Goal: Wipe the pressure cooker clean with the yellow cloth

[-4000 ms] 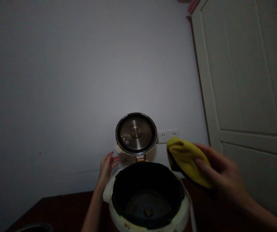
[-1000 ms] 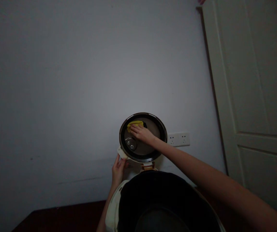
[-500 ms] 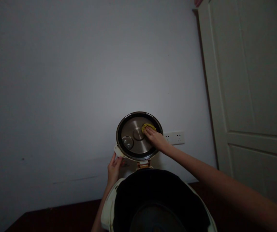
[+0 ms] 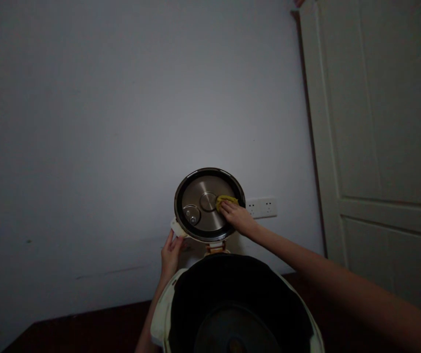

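Note:
A pressure cooker (image 4: 160, 316) with a pale body and a dark, deep inside stands in front of me. Its round lid (image 4: 199, 191) is raised on the hinge at the back, the brushed metal underside facing me. My left hand (image 4: 171, 252) grips the white tab on the lid's lower left edge. With my right hand (image 4: 236, 215) I press a yellow cloth (image 4: 227, 199) flat on the right part of the lid's metal face. A small round valve area (image 4: 191, 214) shows at the lower left of that face.
Behind the lid rises a pale wall (image 4: 103, 122) with a white double socket (image 4: 261, 208) to the right of the lid. A panelled white door (image 4: 383, 147) is at the right. The cooker stands on a dark reddish surface (image 4: 85, 326).
My right hand has slid the cloth slightly downward on the lid. My left hand keeps its hold on the tab. The whole view has shifted a little.

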Available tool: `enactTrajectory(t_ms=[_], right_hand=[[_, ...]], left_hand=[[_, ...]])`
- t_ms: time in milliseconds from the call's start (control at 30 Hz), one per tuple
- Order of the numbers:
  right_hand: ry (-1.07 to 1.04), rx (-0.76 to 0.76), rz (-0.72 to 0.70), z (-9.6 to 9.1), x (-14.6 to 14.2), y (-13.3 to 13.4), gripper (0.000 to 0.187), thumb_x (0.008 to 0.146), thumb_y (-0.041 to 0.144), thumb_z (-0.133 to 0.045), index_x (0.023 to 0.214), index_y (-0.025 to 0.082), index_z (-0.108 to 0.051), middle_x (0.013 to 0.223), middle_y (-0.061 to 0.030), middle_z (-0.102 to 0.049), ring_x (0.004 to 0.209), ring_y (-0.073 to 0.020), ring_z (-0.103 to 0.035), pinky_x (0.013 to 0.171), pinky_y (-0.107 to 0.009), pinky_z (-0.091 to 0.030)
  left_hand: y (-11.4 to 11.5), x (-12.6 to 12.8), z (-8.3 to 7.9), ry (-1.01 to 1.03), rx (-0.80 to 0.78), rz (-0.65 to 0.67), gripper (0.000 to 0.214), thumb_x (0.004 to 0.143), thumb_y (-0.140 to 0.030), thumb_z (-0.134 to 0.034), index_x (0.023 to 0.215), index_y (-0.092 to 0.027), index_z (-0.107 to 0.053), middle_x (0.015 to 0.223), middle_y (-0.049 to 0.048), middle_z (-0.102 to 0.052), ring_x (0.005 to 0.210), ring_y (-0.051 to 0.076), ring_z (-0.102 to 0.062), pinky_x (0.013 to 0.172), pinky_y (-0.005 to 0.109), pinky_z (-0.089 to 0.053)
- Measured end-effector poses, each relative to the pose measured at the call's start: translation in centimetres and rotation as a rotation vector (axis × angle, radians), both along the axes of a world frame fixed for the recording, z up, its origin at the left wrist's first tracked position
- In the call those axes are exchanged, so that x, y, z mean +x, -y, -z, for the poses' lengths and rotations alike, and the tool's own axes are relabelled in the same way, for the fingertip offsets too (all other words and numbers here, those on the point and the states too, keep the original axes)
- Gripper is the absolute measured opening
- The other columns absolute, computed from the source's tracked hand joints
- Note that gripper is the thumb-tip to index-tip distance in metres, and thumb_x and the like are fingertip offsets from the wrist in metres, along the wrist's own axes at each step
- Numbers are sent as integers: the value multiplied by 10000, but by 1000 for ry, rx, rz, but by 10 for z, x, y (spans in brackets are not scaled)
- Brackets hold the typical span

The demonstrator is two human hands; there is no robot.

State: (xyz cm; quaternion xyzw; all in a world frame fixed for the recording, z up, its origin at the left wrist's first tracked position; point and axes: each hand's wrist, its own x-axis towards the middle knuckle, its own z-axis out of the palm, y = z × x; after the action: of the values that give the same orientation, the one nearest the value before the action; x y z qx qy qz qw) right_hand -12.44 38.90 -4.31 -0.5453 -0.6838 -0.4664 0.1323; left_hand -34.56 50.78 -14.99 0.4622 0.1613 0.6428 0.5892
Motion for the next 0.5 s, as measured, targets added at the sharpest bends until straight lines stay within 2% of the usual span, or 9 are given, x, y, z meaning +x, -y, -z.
enactTrajectory(t_ms=[133, 233, 367, 500], right_hand=[[-83, 59, 59, -27, 1, -7, 400, 870, 17, -404, 1249, 27, -531, 1314, -238, -521, 1248, -274, -485, 1018, -403, -431], [-158, 84, 70, -30, -4, -12, 427, 875, 20, -372, 1281, 47, -504, 1341, -234, -499, 1267, -261, -468, 1022, -399, -425], [-218, 37, 84, -9, -15, -9, 453, 863, 10, -367, 1296, 67, -488, 1336, -220, -510, 1254, -252, -483, 996, -361, -447], [-183, -153, 41, 23, -32, -2, 416, 860, 18, -394, 1256, 45, -518, 1291, -226, -545, 1209, -269, -523, 956, -370, -480]], left_hand=[[2, -1, -2, -10, 12, 5, 717, 745, -253, -731, 1389, -178, -425, 1150, 125, -675, 1009, 226, -665, 912, 373, -512], [3, -1, -3, -8, 0, 1, 706, 751, -226, -723, 1388, -171, -425, 1137, 125, -681, 997, 215, -670, 937, 380, -497], [3, -2, -2, -14, 12, -6, 683, 760, -203, -709, 1382, -162, -430, 1122, 117, -689, 1016, 209, -662, 962, 389, -478], [-1, -1, 1, -9, 35, -19, 675, 750, -215, -721, 1367, -158, -453, 1129, 125, -684, 1049, 218, -647, 978, 385, -464]])
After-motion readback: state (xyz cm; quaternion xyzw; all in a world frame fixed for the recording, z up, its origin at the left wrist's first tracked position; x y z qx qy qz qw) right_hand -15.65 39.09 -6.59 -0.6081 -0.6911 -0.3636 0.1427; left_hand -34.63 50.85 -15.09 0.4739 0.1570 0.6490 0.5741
